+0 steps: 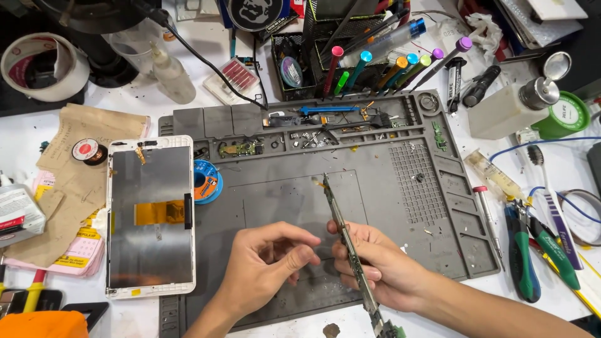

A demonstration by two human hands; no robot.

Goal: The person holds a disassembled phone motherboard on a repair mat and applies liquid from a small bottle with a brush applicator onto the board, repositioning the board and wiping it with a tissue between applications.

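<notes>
I held a long, narrow circuit board (348, 247), seen almost edge-on, in my right hand (375, 266). My right fingers (358, 272) were clamped around its lower half, thumb on the near side, so the strip rose at a slant from bottom right to upper left over the grey silicone work mat (400, 194). The board looked thin and rigid, dull metallic grey along its edge with small raised parts, a yellowish tab at its upper tip and a green end with connectors poking out below my palm.

My left hand (266, 266) hovered just beside it, fingers curled loosely with thumb and forefinger close together near the board's middle; I could not tell whether they touched it or pinched anything.

The mat was matte and rubbery, moulded with shallow trays along its top and right edges and a field of tiny square pockets. Small screws and metal brackets (307, 139) lay scattered in the upper trays.

To the left, well apart from my hands, lay a white-framed tablet chassis (150, 216), face down, its inner plate brushed silver with an amber flex ribbon across the middle. A blue spool of solder wick (206, 181) sat just beside its upper right corner. Green-handled pliers (523, 256) rested on the white table at right.
</notes>
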